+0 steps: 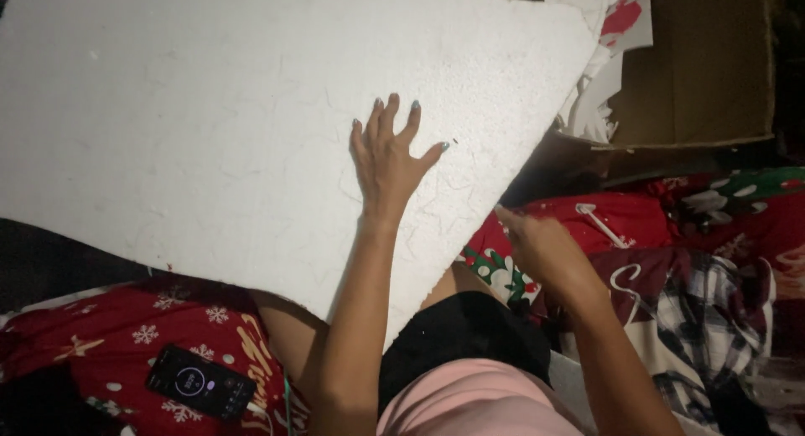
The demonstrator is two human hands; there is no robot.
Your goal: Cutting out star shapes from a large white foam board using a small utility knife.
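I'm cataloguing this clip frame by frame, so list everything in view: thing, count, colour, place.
Large white foam board: one, white, across the person's lap, filling the upper left.
Black smartphone with lit screen: one, black, lower left on the red fabric.
Red snowflake-print fabric: one, red with white, under the phone.
Brown cardboard box: one, brown, upper right.
White paper scraps: several, white with some red, in the box.
Plaid cloth: one, black and white, right.
Left hand: one, flat on the board, fingers spread.
Right hand: one, at the board's right edge; grip unclear.
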